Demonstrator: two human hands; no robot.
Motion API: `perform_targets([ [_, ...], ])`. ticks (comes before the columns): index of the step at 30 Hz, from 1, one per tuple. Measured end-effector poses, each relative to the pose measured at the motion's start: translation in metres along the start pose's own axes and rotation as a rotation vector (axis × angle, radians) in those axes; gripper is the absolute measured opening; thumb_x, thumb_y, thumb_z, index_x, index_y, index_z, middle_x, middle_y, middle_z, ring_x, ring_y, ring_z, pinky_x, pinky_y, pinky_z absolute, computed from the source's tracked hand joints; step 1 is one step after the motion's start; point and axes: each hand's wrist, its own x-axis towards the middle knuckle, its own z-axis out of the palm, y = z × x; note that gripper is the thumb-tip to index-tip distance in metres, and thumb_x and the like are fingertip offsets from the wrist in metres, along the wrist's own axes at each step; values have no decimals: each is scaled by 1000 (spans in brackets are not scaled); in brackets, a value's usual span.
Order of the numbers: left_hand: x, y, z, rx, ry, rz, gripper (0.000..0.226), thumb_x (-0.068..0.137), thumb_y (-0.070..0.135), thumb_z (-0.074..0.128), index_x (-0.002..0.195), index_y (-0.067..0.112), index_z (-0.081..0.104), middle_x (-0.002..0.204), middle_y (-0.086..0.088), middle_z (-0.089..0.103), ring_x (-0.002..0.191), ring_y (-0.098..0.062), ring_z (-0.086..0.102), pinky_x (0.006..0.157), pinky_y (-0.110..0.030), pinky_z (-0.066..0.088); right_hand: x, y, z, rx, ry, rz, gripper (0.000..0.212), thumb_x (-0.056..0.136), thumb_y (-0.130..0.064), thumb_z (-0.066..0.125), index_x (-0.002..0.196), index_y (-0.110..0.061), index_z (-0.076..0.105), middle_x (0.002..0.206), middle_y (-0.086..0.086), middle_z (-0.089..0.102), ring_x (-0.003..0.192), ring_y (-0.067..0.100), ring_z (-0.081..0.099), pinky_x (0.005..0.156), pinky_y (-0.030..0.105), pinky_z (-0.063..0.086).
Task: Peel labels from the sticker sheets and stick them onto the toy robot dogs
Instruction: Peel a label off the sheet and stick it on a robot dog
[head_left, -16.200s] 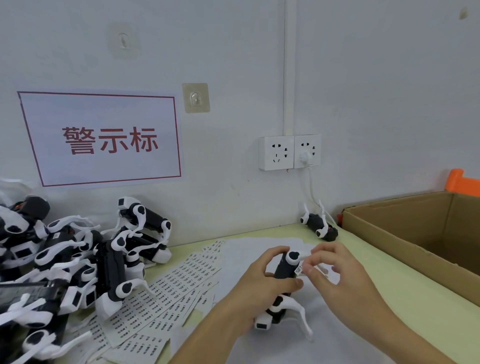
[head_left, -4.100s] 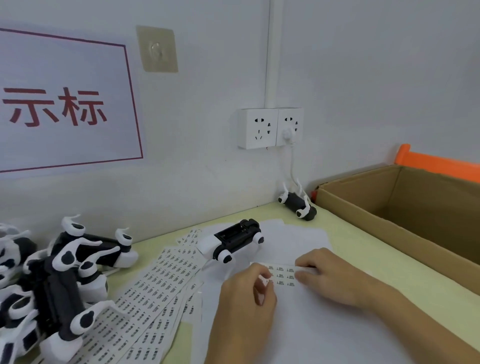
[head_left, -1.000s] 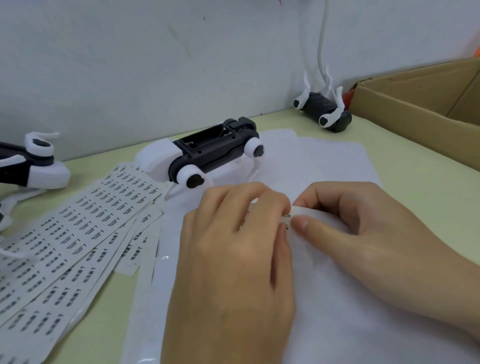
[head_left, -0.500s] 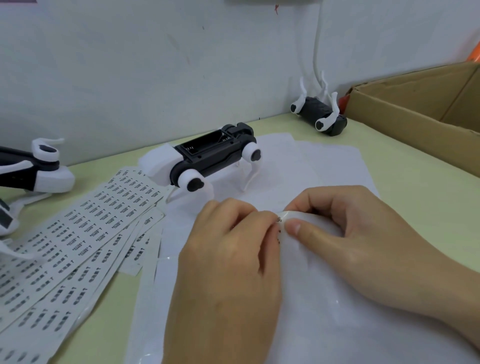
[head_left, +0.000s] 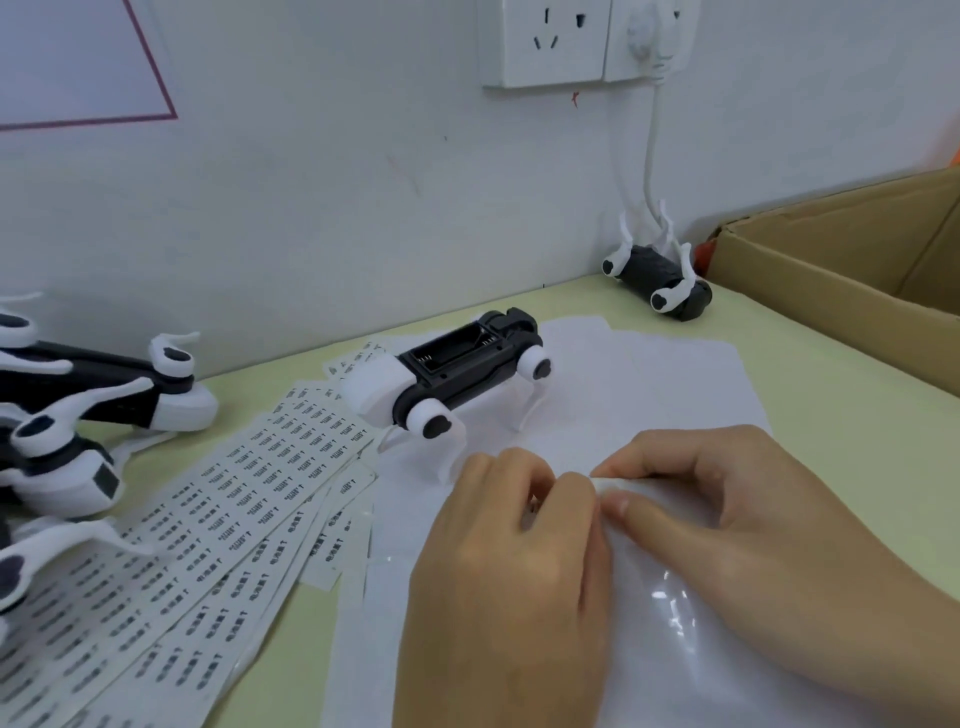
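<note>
Since half a second ago the view has lifted a little, so the wall socket (head_left: 545, 47) now shows at the top, while both hands sit almost where they were, fingertips drawn tight together over the small sticker strip (head_left: 613, 483). Left hand (head_left: 509, 582) has its fingers curled down at the strip's left end, pinching there (whether a label is already lifted is hidden under the fingers). Right hand (head_left: 727, 509) grips the strip from the right, thumb laid along its near edge and the other fingers curled over the far edge. My judgement is that the peel is under way and not finished, so nothing is ready to stick yet.

Just beyond the hands, a little to the left, the toy robot dog (head_left: 452, 374) stands on the white paper (head_left: 649, 374) with its open black compartment facing up, near the hands but apart from them. To the left the loose sticker sheets (head_left: 218, 519) fan across the green table (head_left: 831, 395), and a heap of more dogs (head_left: 78, 415) lies at the far left. Another dog (head_left: 660, 280) rests upturned by the wall, beside the cardboard box (head_left: 841, 270) on the right.
</note>
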Motion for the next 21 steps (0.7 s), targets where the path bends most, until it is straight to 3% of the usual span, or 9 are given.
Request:
perform_targets([
  [5,1,2,0,74,37,12,18,78,15,60,62,11,67,69,0,57,58,-23,55,45,-29,46,-1,-4,3,-98,53,-41,17,83,-24,62,79,-31,77,81,-24,73,88,-8,66,77,8,43],
  [8,3,2,0,150,31,23,15,65,7,75,58,13,64,65,1,57,55,-22,56,41,-28,43,-2,-6,4,-137,82,-86,15,82,-23,64,78,-31,77,79,-24,72,86,-8,66,77,6,42],
  [14,8,8,-1,321,-142,2,44,29,8,91,49,16,53,54,2,49,45,-20,49,38,-21,26,-2,-4,9,-124,49,-56,17,85,-21,68,78,-31,78,77,-23,73,82,-7,67,73,7,44],
  [21,7,1,4,306,-94,4,36,32,9,83,47,16,51,52,2,48,44,-20,49,38,-21,28,-1,-3,12,-112,53,-14,15,84,-25,68,77,-32,79,76,-23,73,81,-9,67,74,8,45],
])
